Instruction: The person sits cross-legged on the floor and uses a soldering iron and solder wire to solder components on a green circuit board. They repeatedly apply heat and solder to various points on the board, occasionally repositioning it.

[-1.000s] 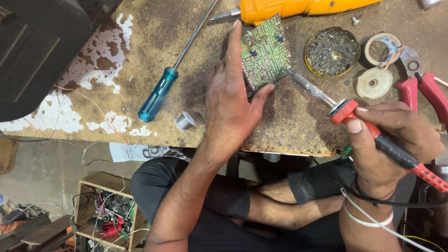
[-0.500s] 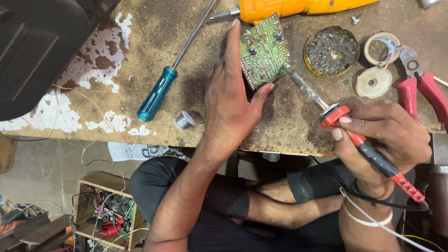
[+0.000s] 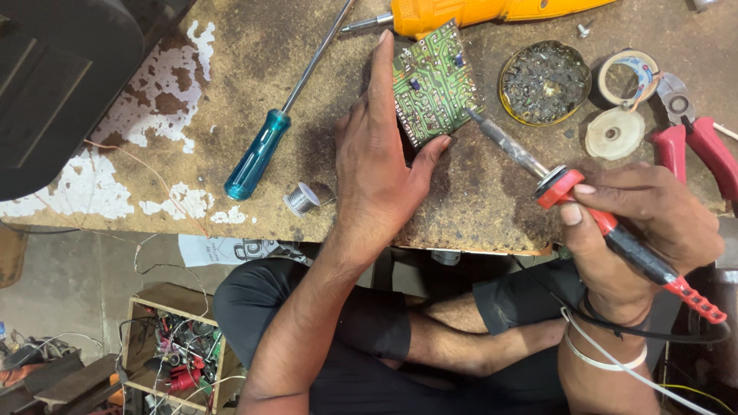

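A green circuit board [image 3: 435, 81] lies on the worn brown workbench [image 3: 477, 192]. My left hand [image 3: 380, 165] holds it by its left and lower edges, fingers along the side and thumb at the bottom corner. My right hand [image 3: 646, 230] grips the red handle of a soldering iron [image 3: 569, 188]. The iron's metal tip touches the board's right edge. A small spool of solder wire [image 3: 301, 199] sits left of my left hand.
A blue-handled screwdriver [image 3: 261, 150] lies to the left. An orange power tool [image 3: 477, 11] is at the top edge. A round tin of dark flux [image 3: 544, 83], a tape roll [image 3: 626, 77], a white disc [image 3: 615, 133] and red-handled pliers [image 3: 696, 134] sit at right. A box of wires [image 3: 173, 350] stands on the floor.
My right hand has slid the soldering iron left and up, bringing its tip onto the board's right edge. My left hand has kept its hold on the board.
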